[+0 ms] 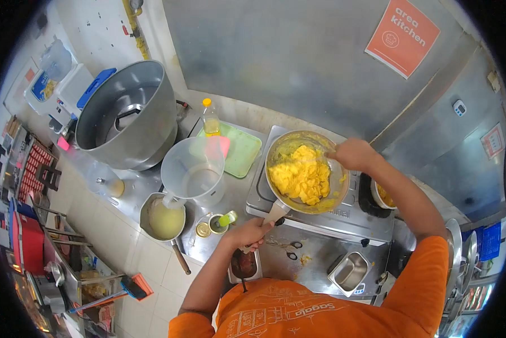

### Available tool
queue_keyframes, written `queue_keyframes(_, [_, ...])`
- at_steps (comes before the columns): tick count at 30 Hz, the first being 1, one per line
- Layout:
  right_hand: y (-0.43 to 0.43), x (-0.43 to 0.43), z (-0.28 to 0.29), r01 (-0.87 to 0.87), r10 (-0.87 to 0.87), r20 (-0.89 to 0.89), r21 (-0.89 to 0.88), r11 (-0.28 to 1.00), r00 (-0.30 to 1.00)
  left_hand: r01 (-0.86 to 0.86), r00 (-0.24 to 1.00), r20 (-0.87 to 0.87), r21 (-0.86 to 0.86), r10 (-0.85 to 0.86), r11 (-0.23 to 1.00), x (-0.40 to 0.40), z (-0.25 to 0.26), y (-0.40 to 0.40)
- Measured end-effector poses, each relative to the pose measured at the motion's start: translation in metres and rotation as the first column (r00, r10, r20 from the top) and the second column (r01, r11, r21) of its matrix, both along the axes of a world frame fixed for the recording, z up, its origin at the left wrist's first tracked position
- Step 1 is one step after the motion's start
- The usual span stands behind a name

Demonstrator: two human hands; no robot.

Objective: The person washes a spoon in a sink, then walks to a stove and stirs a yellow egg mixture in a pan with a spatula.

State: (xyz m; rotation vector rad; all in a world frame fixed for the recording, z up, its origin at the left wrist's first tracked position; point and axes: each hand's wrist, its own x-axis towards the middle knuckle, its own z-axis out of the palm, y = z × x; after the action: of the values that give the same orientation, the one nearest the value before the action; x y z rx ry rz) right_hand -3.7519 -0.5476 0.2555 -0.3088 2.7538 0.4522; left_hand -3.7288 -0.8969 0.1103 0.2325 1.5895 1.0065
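My left hand [249, 233] grips the handle [275, 214] of a metal frying pan [338, 189] standing on a gas stove [346, 224]. Inside the pan lies a thick, lumpy yellow mixture [301, 175], smeared up the walls too. At the pan's right rim, my right hand [356, 154] is closed around a utensil [330, 155]; its blade is blurred and its kind unclear. Below my left hand sits a steel container [257, 270] with a dark red content. A pair of scissors [294, 250] lies on the steel counter before the stove.
A second pot [379, 194] stands on the right burner. An empty steel container [351, 272] sits near me. To the left are a plastic jug [181, 164], a saucepan [166, 222], an open can [216, 228], an oil bottle [211, 122], a green tray [242, 154] and a large mixing bowl [156, 114].
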Motion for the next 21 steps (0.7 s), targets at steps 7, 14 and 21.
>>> queue_keyframes(7, [-0.009,0.085,0.03,-0.099,0.082,-0.153,-0.107,0.989,0.985,-0.055,0.998,0.002,0.036,0.055,0.998,0.004,-0.008,-0.003])
queue_keyframes(14, [-0.006,0.187,0.054,0.411,-0.416,-0.03,-0.108,0.905,0.909,-0.06,0.998,-0.003,-0.016,0.06,0.998,0.01,0.014,0.002])
queue_keyframes(21, [-0.05,0.163,-0.067,0.444,-0.478,-0.23,-0.186,0.877,0.848,-0.085,0.996,-0.002,-0.016,0.085,0.996,0.017,0.002,0.008])
